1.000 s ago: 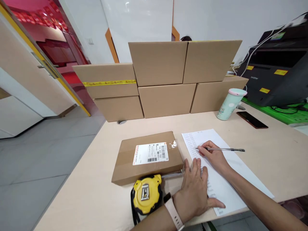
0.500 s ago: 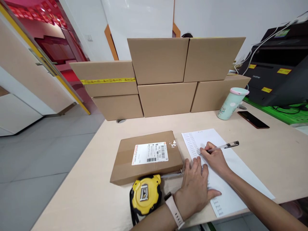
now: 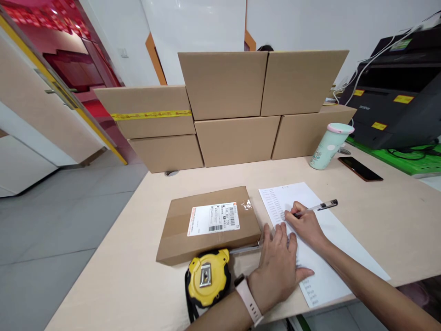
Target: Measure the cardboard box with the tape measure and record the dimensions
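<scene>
My right hand [image 3: 306, 225] grips a pen [image 3: 319, 208] with its tip on a white sheet of paper [image 3: 330, 257]. Rows of writing run down the sheet's left side. Spread out flat, my left hand [image 3: 278, 262] rests on the left edge of that sheet, partly covering the writing. A pink watch band circles the left wrist. Left of the hand lies a yellow and black tape measure [image 3: 208, 278], its metal blade [image 3: 244, 248] drawn out along the front of a flat cardboard parcel [image 3: 210, 248]. On the parcel's top is a printed shipping label [image 3: 213, 219].
Stacked cardboard boxes [image 3: 237, 142] form a wall at the back of the table [image 3: 127, 257]. A mint cup [image 3: 327, 149] and a phone [image 3: 360, 168] stand and lie at the right. Beyond them is a black printer [image 3: 389, 105]. A person's head shows behind the boxes.
The view has shifted slightly, moving everything a little in the picture. The pen's upper end has swung slightly as the right hand writes; the left hand stays put.
</scene>
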Action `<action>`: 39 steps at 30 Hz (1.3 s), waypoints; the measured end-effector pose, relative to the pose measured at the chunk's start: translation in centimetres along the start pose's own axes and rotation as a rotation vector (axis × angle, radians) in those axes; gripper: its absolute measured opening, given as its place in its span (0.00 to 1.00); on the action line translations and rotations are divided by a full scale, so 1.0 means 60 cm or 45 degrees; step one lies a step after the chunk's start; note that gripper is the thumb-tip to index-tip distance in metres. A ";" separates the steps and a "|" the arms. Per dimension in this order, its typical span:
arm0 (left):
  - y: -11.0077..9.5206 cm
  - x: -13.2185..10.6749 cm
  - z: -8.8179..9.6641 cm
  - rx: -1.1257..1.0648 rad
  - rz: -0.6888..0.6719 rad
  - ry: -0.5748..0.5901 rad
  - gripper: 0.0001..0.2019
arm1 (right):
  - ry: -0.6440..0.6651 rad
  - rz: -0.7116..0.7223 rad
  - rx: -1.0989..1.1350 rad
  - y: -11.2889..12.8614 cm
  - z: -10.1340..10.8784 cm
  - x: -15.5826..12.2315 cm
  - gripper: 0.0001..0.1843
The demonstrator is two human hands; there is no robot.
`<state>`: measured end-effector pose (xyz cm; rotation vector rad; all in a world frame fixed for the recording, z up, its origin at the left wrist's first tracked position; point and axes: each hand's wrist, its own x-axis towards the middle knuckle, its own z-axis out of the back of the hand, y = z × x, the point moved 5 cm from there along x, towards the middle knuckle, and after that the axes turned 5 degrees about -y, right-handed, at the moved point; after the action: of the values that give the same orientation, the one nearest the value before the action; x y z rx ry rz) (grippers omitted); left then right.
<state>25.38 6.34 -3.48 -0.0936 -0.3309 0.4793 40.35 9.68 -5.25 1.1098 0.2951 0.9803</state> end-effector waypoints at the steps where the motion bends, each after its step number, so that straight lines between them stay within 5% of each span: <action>1: 0.000 0.000 0.000 0.006 -0.003 0.001 0.39 | 0.001 0.002 -0.001 0.000 0.000 0.000 0.15; 39: -0.001 -0.003 -0.002 -0.005 -0.014 0.046 0.38 | -0.039 0.008 0.017 0.003 0.005 0.000 0.15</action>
<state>25.30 6.22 -3.63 -0.1044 -0.2971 0.4655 40.44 9.54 -4.98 1.1378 0.2741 0.9675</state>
